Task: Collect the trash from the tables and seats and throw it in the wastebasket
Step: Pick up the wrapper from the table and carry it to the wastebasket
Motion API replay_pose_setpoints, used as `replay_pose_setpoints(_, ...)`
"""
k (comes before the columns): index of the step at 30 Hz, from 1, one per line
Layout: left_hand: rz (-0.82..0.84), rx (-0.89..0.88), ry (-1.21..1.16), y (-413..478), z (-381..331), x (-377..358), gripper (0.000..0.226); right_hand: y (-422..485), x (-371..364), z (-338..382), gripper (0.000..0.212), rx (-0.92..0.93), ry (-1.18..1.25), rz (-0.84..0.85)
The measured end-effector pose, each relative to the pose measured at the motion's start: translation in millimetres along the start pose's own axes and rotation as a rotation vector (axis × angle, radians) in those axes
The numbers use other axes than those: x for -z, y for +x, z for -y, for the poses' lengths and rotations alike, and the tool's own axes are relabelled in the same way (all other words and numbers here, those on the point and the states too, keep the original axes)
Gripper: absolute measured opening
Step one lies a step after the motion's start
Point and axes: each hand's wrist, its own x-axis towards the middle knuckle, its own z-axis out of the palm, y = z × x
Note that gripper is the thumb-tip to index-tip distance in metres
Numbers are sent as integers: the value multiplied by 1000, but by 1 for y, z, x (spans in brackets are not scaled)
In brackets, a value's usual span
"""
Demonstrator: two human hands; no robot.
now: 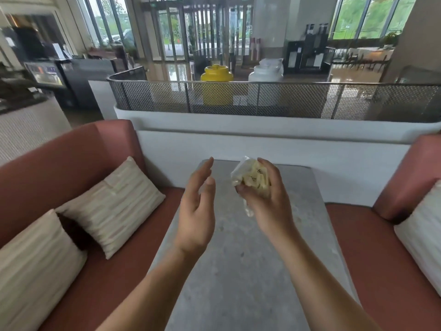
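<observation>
Right hand (265,201) is raised, its fingers curled round a crumpled wrapper (250,177) of pale yellow stuff under clear film. A tail of film hangs below the thumb. The hold bunches the wrapper, likely to keep loose plastic compact for carrying.

Left hand (196,211) is just beside it, not touching, with the palm turned toward the wrapper. Its fingers are nearly straight, relaxed, and hold nothing. My guess is that it is ready to help gather the film.

Under both sets of fingers is a grey stone table (238,271), mottled and matte.
- Left of the left fingers: rust-red sofa (59,168) with 2 striped cushions (112,206).
- Right of the right fingers: a second sofa (372,247) with 1 cushion (422,230).
- Beyond the fingertips: a white low wall topped by a mesh railing (262,99).
- Past the railing: a yellow container (216,74) and a white container (266,72). I cannot tell whether either is the wastebasket.
- Farther off: glass doors and a glossy lobby floor.

The pickup looks done, and the throw-away is not yet done.
</observation>
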Motion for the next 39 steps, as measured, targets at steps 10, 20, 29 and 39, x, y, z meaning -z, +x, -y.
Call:
replay_pose_setpoints(10, -148, -65, 14, -96, -78, 107, 59, -110, -31, 97, 61, 37, 184, 98)
replay_pose_setpoints(20, -299, -104, 73, -216, -155, 311, 49, -260, -169, 193, 61, 71, 337, 303)
replay_pose_setpoints(29, -583, -140, 240, -345, -222, 529, 44, -414, -346, 280, 68, 53, 537, 622)
replay_pose_setpoints(39, -924, -140, 396, -438, -259, 709, 62, -527, -526, 347, 62, 0, 680, 1014)
